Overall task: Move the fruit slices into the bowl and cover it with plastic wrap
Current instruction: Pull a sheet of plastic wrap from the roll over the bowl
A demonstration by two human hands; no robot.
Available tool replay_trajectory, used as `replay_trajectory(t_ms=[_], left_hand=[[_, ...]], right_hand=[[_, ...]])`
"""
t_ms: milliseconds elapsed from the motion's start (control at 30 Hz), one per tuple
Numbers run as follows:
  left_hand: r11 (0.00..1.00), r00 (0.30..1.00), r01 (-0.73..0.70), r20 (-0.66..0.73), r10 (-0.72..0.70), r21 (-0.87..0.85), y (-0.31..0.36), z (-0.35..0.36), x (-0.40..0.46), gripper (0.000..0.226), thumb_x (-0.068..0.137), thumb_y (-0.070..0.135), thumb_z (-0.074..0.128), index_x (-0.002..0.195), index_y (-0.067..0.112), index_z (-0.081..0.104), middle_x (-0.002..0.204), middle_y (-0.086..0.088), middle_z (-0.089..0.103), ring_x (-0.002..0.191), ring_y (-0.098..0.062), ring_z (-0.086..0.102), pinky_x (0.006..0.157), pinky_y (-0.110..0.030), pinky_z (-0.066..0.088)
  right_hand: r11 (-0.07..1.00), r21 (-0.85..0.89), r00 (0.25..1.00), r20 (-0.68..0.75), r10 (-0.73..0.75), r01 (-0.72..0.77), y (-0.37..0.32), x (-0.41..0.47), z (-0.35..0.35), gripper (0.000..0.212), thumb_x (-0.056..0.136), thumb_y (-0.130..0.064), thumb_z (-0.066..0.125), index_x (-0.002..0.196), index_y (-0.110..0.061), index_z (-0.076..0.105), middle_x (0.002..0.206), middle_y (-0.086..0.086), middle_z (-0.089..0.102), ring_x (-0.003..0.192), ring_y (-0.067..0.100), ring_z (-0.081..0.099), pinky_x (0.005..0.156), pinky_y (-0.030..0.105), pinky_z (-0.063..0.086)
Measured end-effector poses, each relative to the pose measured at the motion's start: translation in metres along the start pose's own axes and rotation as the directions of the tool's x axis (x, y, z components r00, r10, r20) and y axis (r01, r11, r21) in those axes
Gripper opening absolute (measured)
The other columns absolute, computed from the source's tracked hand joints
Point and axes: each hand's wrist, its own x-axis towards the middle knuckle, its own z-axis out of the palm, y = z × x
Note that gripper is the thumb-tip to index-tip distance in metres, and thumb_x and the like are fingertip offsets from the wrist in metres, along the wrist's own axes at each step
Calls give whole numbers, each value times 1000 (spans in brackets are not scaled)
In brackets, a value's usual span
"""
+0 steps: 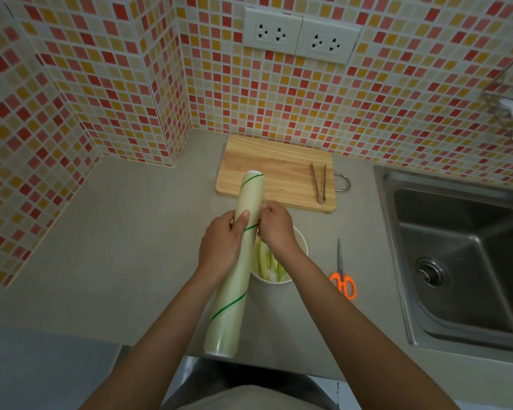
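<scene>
A long pale-green roll of plastic wrap [234,279] with thin green stripes is held lengthwise above the counter. My left hand [221,247] grips it around the middle. My right hand [274,226] pinches at the film on the roll's right side, fingers closed on the wrap's edge. Under my right wrist stands a white bowl [301,242] holding pale green fruit slices [267,264]; my hand and the roll hide part of the bowl.
A wooden cutting board [276,170] lies behind the bowl with metal tongs [319,182] on its right side. Orange-handled scissors [342,276] lie right of the bowl. A steel sink [462,255] takes up the right. Tiled walls close the back and left.
</scene>
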Motion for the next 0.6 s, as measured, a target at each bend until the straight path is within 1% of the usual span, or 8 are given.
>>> replay_trajectory(t_ms=[67,133,200,233,300,367,433,600], left_hand=[[1000,1000,8,7,-8,-15,-1,-1,1,43,99,43,42,81,8,58,75,-12,61,73,-28,57,67,-37,40],[999,1000,20,14,-20,-33,-2,-2,1,42,99,43,42,75,11,54,70,-6,55,69,-24,53,65,-35,37],[1000,1000,19,10,-18,-8,-2,-1,2,41,99,44,41,78,12,54,73,-6,56,71,-24,54,64,-35,36],[1000,1000,16,6,-16,21,-2,0,2,40,99,45,40,82,12,56,78,-7,59,75,-25,57,65,-35,36],[994,1000,13,-6,-13,104,-1,1,3,40,99,48,36,92,15,59,89,-9,62,83,-26,60,67,-34,37],[983,999,5,-37,2,183,1,1,3,42,98,51,34,99,17,59,93,-7,61,85,-26,60,69,-34,38],[970,997,-15,-76,35,245,3,-1,2,43,98,53,34,104,19,59,95,-5,59,85,-26,59,70,-33,37],[942,990,-45,-109,86,334,4,-4,-2,45,98,54,34,118,20,56,101,-5,55,85,-29,61,71,-35,43]], right_hand=[[999,-12,999,19,41,-41,-2,4,-4,25,90,-4,29,67,-11,39,77,13,47,65,23,41,60,35,34],[998,-3,998,38,56,-56,-1,8,-10,26,90,-4,29,68,-12,39,76,13,47,58,22,40,52,30,35],[999,19,997,57,45,-46,0,6,-12,27,94,-11,30,70,-13,41,71,10,48,52,21,41,44,24,33],[999,20,998,60,28,-29,1,4,-10,31,98,-20,31,70,-15,43,68,7,49,50,21,43,43,23,33],[1000,-14,998,60,-15,16,1,1,-5,39,100,-36,29,68,-19,45,64,1,49,54,22,47,52,28,39],[999,-21,998,39,-39,40,0,0,0,36,99,-29,30,68,-19,43,68,1,49,65,23,47,63,36,41],[998,-38,999,17,-39,40,-1,2,0,32,98,-19,31,68,-18,44,72,3,51,70,24,49,67,39,42],[982,-183,998,-23,-53,48,-2,8,-8,27,97,-17,32,71,-15,39,86,13,55,75,26,50,74,44,50]])
